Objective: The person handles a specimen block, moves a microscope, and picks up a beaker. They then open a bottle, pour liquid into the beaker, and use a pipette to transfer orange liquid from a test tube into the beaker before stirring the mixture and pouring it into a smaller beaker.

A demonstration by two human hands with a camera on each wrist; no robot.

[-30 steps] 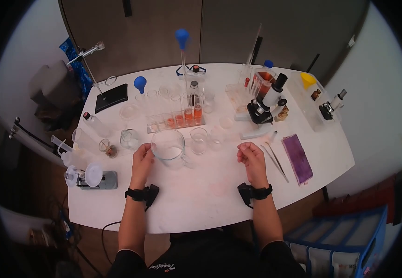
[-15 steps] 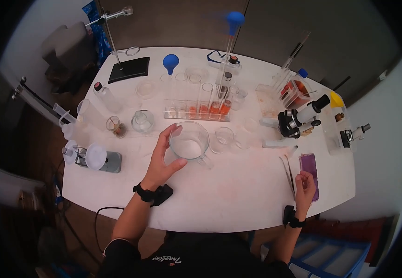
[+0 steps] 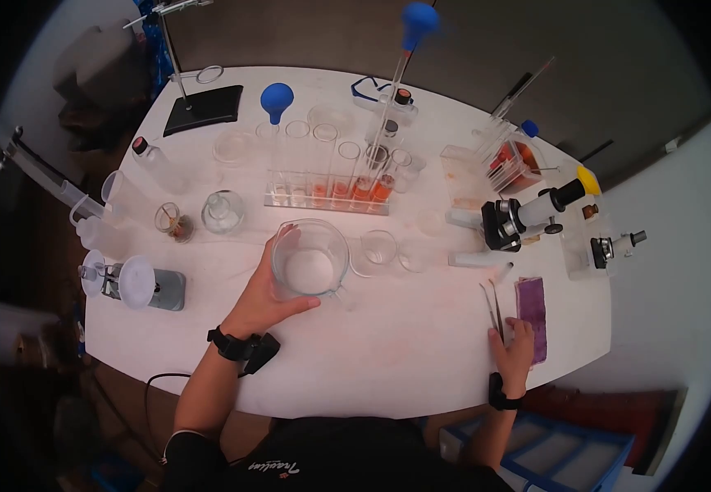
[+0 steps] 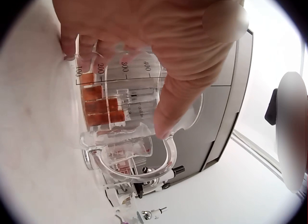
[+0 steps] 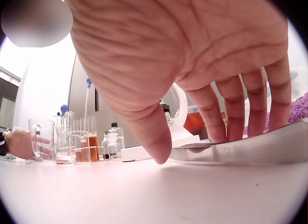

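Note:
A clear glass beaker with a handle (image 3: 313, 250) stands upright on the white table. My left hand (image 3: 255, 300) grips it, fingers round the far side and thumb along the near side by the handle. Its scale shows in the left wrist view, and no liquid shows inside. At the right, my right hand (image 3: 518, 348) reaches down over metal tweezers (image 5: 255, 149) lying on the table. Its thumb is on the near side and its fairly straight fingers come down on the far side, close to the metal. A purple cloth (image 3: 533, 324) lies just beyond that hand.
Behind the beaker, a rack (image 3: 327, 203) holds test tubes, several with orange-red liquid. Smaller beakers (image 3: 376, 252) stand beside it. A microscope (image 3: 528, 217) is at the right, a balance (image 3: 167, 289) at the left, a round flask (image 3: 223, 213) behind the left hand.
My left hand has closed round the beaker, which sits slightly farther left in view. The right hand has gone from mid-table to the right, down to the tweezers. The head view has shifted.

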